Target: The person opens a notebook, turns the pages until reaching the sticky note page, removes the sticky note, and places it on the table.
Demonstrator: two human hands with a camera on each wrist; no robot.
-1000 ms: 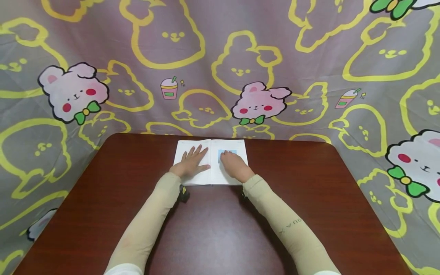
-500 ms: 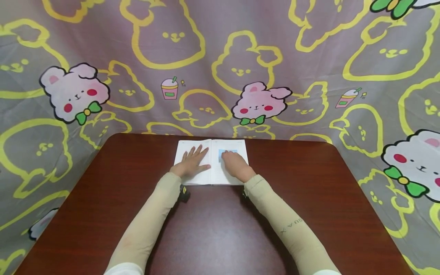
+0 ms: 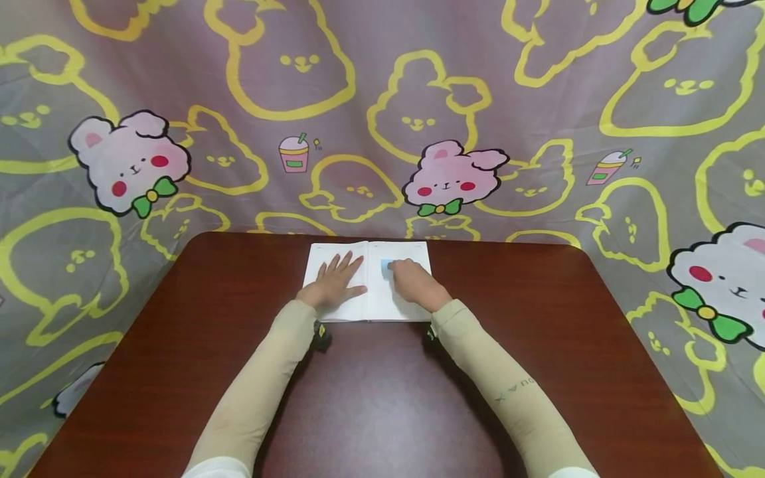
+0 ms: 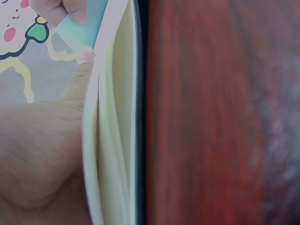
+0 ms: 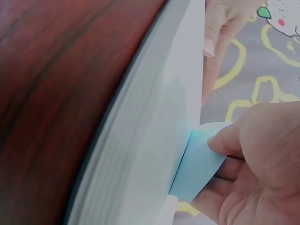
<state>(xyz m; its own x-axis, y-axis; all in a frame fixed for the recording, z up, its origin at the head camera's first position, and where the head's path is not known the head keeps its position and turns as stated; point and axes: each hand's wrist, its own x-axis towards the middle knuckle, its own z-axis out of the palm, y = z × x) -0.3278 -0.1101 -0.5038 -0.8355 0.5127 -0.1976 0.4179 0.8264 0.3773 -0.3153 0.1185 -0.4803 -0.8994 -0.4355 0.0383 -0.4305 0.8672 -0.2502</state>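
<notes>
An open notebook with white pages lies near the far edge of the table. My left hand rests on its left page with the fingers spread. On the right page is a light blue sticky note. My right hand pinches that note between thumb and curled fingers. In the right wrist view the sticky note bends up from the page, one straight edge still against the paper. The thumb of the left hand lies near the fold in the left wrist view.
The notebook sits on a dark red-brown wooden table. Behind and at both sides hangs a grey curtain printed with cartoon faces. A small black device shows under the left wrist.
My right hand has shifted slightly to the right, and the note's right side has come up with it, so less blue shows on the page. My left hand has stayed in place.
</notes>
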